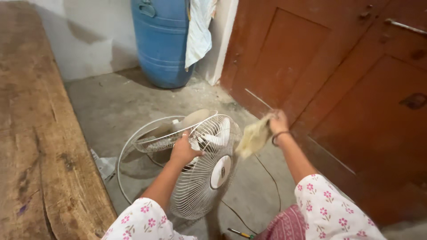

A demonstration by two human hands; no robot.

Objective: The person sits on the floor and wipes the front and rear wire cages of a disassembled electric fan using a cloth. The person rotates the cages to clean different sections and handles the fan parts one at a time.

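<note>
A white wire fan guard [209,171] stands upright on the concrete floor, with a round cap at its centre. My left hand [184,150] grips its top rim. Behind it lie a second wire guard [162,138] and a dusty fan blade [195,118], with a thin white ring [122,153] lying on the floor around them. My right hand [279,122] is raised to the right of the guard and holds a yellowish cloth [253,138], which hangs down, blurred. A bangle circles that wrist.
A brown wooden door [351,89] fills the right side. A blue plastic drum [162,42] with a white cloth [199,31] draped on it stands at the back. A worn wooden tabletop [40,133] runs along the left. A screwdriver [240,233] and a thin cable [271,175] lie on the floor.
</note>
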